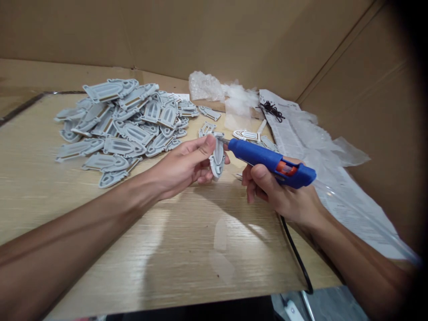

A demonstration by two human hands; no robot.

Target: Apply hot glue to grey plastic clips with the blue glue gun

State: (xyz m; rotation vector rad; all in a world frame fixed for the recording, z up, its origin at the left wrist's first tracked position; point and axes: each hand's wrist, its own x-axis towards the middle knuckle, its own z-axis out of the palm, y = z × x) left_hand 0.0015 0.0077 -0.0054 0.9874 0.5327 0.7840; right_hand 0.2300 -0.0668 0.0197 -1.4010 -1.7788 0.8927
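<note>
Above a pale wood-grain tabletop (100,232), the left hand (182,167) pinches a grey boat-shaped plastic piece (217,158) upright between thumb and fingers, while the right hand (284,196) grips a blue glue gun (270,161) whose metal nozzle touches the piece's upper edge.

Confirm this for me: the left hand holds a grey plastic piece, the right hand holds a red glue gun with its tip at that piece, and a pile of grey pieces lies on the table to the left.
Not quite: in the head view the glue gun in the right hand is blue, with only an orange trigger. The rest stands: the left hand holds a grey plastic piece, and the pile of grey pieces lies on the table to the left.
</note>
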